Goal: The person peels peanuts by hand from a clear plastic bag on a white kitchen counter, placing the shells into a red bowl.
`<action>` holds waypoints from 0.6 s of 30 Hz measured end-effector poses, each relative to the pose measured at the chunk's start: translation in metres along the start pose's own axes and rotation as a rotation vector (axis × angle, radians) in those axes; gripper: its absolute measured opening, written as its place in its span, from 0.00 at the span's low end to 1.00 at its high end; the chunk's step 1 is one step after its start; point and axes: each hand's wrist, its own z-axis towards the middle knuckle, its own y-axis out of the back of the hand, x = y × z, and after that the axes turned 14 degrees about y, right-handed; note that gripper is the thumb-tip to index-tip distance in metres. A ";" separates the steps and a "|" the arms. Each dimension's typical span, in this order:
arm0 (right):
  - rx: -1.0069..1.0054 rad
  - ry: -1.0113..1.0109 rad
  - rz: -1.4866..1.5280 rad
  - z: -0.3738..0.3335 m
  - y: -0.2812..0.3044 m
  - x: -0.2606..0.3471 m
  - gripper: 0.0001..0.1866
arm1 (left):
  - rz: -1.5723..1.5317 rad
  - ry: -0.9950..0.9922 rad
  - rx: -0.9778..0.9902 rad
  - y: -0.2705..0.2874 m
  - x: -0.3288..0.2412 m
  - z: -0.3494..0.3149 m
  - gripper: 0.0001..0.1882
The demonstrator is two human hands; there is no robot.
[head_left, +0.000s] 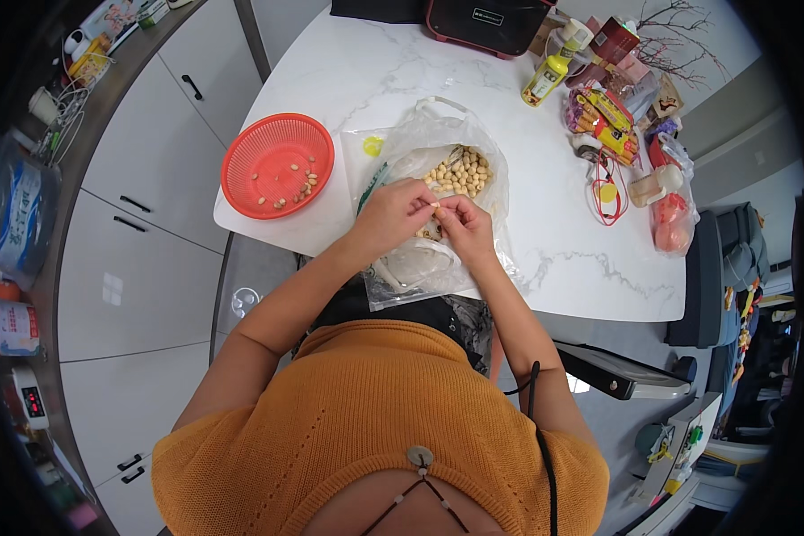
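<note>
My left hand [397,214] and my right hand [465,229] meet fingertip to fingertip over an open clear plastic bag [498,189]. Both are closed in a pinch on one small pale nut [436,205], mostly covered by the fingers; its exact kind is hard to make out. Inside the bag, just beyond my hands, lies a heap of beige, rounded nuts in their shells [460,171]. Some darker bits show beneath my fingers. Left of the bag stands a red plastic colander [241,170], with several small brownish kernels [305,189] scattered on its bottom.
A white marble-patterned table [563,241] carries everything. Toward the back right are a yellow bottle [549,76], snack packets [603,121], a red cord [609,201] and a bag with red items [672,223]. A black appliance [487,27] stands at the far edge. White cabinets [134,286] line the left.
</note>
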 end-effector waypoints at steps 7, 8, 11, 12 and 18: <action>0.013 0.027 -0.008 -0.001 -0.001 0.000 0.05 | -0.505 0.340 0.180 0.000 0.024 0.005 0.04; -0.011 0.034 -0.023 -0.001 -0.001 0.001 0.05 | -0.554 0.375 0.191 0.002 0.023 0.005 0.04; -0.052 0.047 -0.039 0.000 0.000 0.001 0.06 | -0.553 0.367 0.207 0.004 0.021 0.003 0.04; -0.047 0.045 -0.024 0.000 0.001 0.000 0.06 | -0.421 0.316 0.183 0.005 0.020 0.002 0.05; -0.012 0.026 0.009 0.000 0.003 -0.002 0.05 | 0.039 0.003 -0.026 0.000 0.006 -0.003 0.09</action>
